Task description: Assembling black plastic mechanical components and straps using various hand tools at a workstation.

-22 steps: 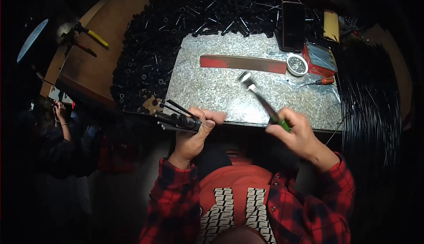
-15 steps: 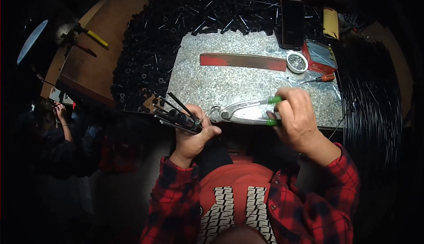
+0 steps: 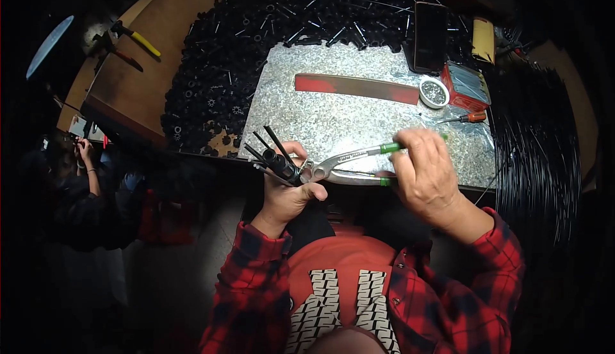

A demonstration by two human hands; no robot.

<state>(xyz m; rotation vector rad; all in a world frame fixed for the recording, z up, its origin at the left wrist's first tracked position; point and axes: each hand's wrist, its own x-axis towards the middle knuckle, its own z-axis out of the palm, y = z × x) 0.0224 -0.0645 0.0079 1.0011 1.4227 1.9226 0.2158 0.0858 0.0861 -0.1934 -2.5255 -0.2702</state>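
My left hand (image 3: 286, 199) is closed around a black cylindrical part (image 3: 279, 164) at the near edge of the stone slab. Several thin dark rods fan out from its upper left. In my right hand (image 3: 428, 171) are end-cutting pincers (image 3: 349, 157) with metal arms and green grips, their handles spread. The pincers' jaws meet the lower right end of the black part, beside my left fingers. What lies between the jaws is too small to make out.
A speckled stone slab (image 3: 275, 104) carries a red-brown strip (image 3: 355, 89), a white cup of small bits (image 3: 434, 92) and an orange-handled screwdriver (image 3: 473, 117). Black parts (image 3: 218, 72) are heaped behind; a phone (image 3: 430, 36) and red box (image 3: 466, 87) lie right. Long black rods (image 3: 535, 155) hang far right.
The pincers have moved left, from just beside the black part onto its end, and their handles are spread wider. My left hand has shifted slightly right and up.
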